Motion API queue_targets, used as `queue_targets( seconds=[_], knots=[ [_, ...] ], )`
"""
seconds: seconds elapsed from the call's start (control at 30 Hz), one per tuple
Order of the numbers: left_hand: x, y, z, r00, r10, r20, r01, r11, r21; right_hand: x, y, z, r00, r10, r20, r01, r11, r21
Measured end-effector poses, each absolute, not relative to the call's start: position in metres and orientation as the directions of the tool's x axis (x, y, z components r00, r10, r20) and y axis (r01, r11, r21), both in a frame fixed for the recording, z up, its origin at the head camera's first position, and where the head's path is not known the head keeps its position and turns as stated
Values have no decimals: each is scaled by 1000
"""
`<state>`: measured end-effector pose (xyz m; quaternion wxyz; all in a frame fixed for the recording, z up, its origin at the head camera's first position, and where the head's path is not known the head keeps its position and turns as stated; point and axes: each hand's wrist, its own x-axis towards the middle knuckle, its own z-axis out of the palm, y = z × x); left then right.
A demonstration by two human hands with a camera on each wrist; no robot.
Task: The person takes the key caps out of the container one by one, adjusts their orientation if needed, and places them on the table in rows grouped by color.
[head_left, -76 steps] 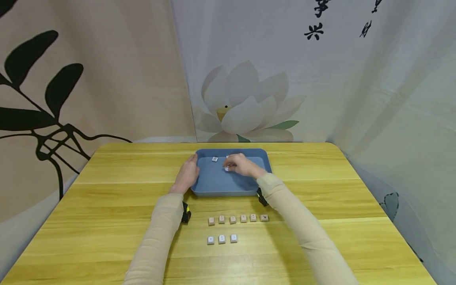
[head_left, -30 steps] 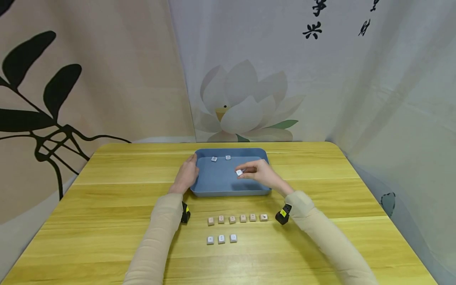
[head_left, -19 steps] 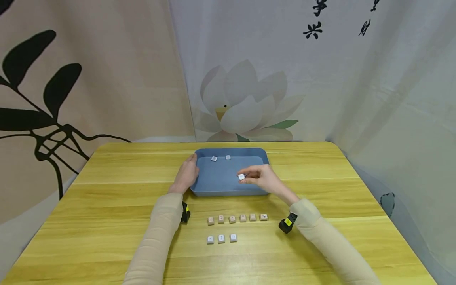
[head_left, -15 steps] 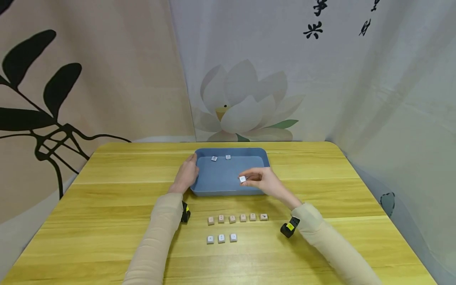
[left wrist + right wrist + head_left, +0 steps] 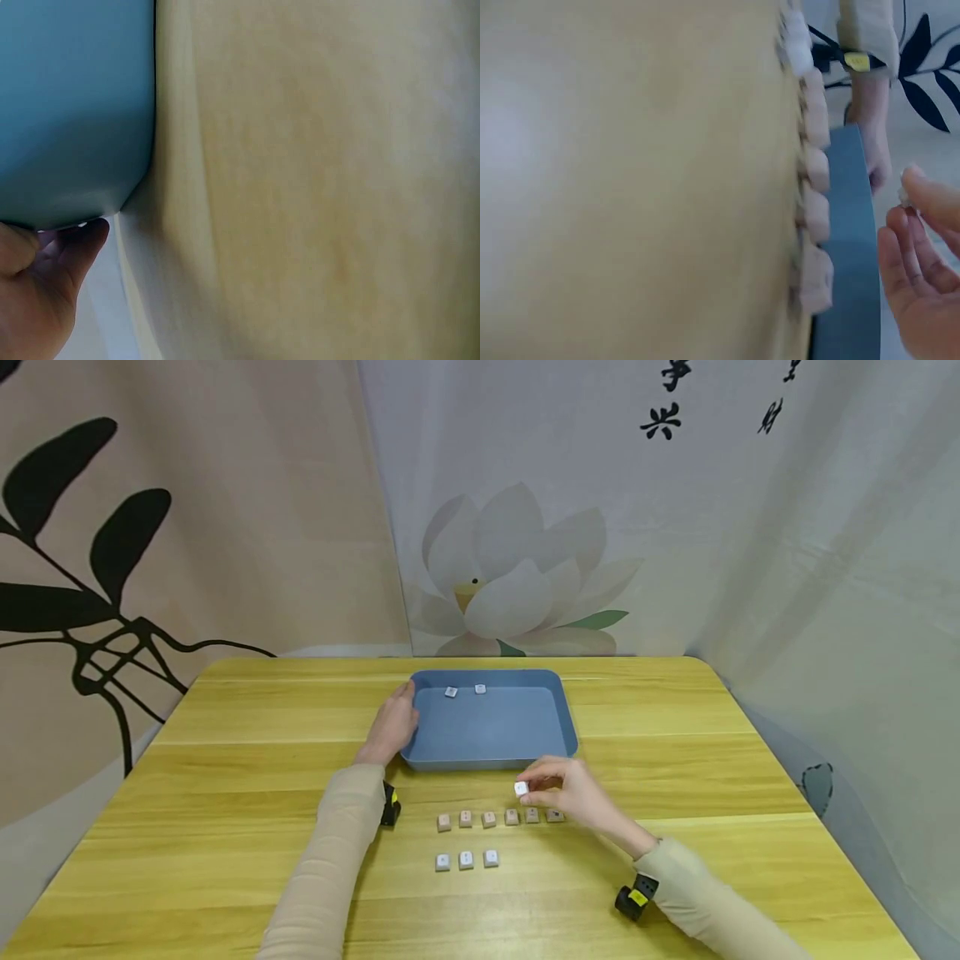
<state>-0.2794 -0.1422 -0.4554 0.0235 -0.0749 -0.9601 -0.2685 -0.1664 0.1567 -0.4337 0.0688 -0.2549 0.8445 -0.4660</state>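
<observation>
In the head view my right hand (image 5: 566, 789) pinches a small white keycap (image 5: 521, 788) between thumb and fingertips, raised over the table just in front of the tray. The right wrist view shows the keycap (image 5: 904, 198) mostly covered by the fingers. My left hand (image 5: 392, 724) holds the left side of a shallow blue tray (image 5: 491, 765); in the left wrist view its thumb and fingers (image 5: 84, 251) meet the tray wall. Two white keycaps lie at the back inside the tray, one of them tilted (image 5: 451, 692), the other straighter (image 5: 480, 689).
A row of several beige keycaps (image 5: 466, 819) lies in front of the tray, its right end partly behind the right hand. Nearer the body is a shorter row of three white keycaps (image 5: 467, 860). The wooden table (image 5: 247, 827) meets a printed curtain (image 5: 300, 527) behind.
My right hand lifted a keycap out of the tray and brought it toward the body and right, past the tray's front rim. The left hand stayed on the tray.
</observation>
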Motion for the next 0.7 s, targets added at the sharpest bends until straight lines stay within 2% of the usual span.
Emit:
queue_targets(
  seconds=[0.4,0.7],
  knots=[
    [-280,-142,-455,-990,122,73,142,840,524,-121,152,-446,-856,-514,52,-310,432,-847],
    [-281,-142,-456,-989,124,75,145,836,530,-114,145,-448,-845,-535,8,-329,506,-797]
  ],
)
